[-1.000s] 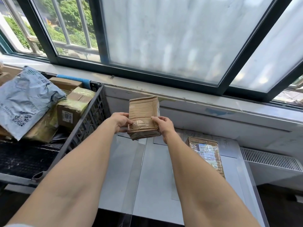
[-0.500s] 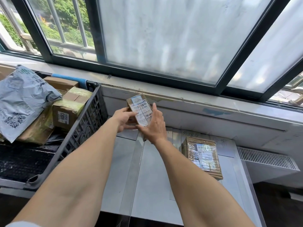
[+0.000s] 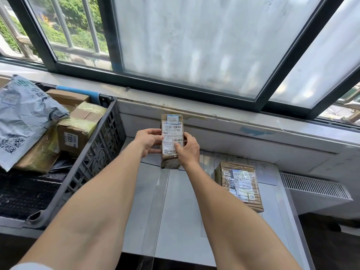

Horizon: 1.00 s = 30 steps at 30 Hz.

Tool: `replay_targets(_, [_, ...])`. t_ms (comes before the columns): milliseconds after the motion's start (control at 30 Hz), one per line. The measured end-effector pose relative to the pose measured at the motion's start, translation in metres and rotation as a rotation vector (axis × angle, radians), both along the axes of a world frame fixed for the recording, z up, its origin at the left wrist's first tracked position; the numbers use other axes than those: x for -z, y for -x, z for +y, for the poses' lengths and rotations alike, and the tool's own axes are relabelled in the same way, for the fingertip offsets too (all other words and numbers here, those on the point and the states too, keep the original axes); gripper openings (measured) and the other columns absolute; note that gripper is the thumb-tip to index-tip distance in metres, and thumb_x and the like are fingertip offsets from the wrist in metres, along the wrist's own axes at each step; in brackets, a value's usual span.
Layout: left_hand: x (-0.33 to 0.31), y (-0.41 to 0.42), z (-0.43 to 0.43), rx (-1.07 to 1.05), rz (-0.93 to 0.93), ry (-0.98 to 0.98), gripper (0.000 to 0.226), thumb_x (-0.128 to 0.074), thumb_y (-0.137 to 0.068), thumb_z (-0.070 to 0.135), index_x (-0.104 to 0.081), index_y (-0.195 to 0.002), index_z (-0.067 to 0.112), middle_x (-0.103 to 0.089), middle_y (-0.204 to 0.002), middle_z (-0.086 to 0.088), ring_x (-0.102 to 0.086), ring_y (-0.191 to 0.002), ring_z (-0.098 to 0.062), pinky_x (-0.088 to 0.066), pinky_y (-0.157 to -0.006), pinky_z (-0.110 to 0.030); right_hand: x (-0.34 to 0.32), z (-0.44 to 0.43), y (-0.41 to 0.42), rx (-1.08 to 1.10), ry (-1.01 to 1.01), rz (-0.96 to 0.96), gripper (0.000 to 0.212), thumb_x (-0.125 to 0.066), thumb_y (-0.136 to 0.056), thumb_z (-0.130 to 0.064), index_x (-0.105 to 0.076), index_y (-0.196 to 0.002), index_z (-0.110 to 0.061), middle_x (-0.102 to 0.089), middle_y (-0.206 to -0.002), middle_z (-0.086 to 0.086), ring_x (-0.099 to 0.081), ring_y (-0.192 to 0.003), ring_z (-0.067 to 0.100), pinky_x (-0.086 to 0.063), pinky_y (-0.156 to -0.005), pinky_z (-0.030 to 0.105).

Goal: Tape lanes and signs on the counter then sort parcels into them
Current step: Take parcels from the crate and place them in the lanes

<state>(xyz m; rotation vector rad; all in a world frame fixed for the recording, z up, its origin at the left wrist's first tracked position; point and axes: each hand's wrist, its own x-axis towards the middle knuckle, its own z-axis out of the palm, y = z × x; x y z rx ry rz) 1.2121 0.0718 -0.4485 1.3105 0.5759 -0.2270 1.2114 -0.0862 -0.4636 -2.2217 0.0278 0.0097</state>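
Turned upright since the earlier frame, the small parcel [image 3: 172, 137] faces you label-first, clamped between your left grip [image 3: 148, 141] and right grip [image 3: 188, 150] above the bench [image 3: 181, 211], far end; second parcel [image 3: 240, 185] lies right.

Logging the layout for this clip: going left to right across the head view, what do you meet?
Grey mailer bag → box marked 6083 → black crate wall → left hand → held parcel → right hand → flat-lying parcel → white vent grille.
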Motion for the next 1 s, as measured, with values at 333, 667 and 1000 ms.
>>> replay_targets(333, [-0.007, -0.011, -0.033, 0.05, 0.033, -0.032, 0.037, -0.066, -0.086, -0.006, -0.059, -0.121, 0.006, -0.073, -0.083, -0.009, -0.072, -0.057, -0.016, -0.056, -0.044, -0.033, -0.007, -0.022, 0.007, 0.106, -0.031, -0.027, 0.039, -0.063, -0.092, -0.02, -0.055, -0.13, -0.014, -0.058, -0.128, 0.002, -0.057, -0.112, 0.017, -0.048, -0.086, 0.027])
replay_targets(667, [-0.022, -0.032, -0.155, 0.341, 0.058, -0.054, 0.033, -0.067, -0.085, -0.007, -0.06, -0.117, 0.0, -0.074, -0.082, -0.012, -0.073, -0.063, -0.02, -0.057, -0.047, -0.035, -0.02, -0.14, 0.021, 0.344, -0.02, -0.039, 0.036, -0.064, -0.09, -0.025, -0.061, -0.125, -0.016, -0.063, -0.121, 0.001, -0.06, -0.107, 0.018, -0.053, -0.09, 0.036])
replay_targets(1000, [-0.003, -0.031, -0.289, 0.478, 0.104, -0.006, 0.036, -0.063, -0.089, -0.006, -0.057, -0.125, -0.002, -0.07, -0.103, -0.019, -0.07, -0.069, -0.021, -0.06, -0.061, -0.041, -0.003, -0.286, 0.014, 0.496, -0.069, 0.017, 0.012, -0.069, -0.088, -0.03, -0.069, -0.097, -0.023, -0.071, -0.095, -0.006, -0.064, -0.087, 0.011, -0.045, -0.07, 0.021])
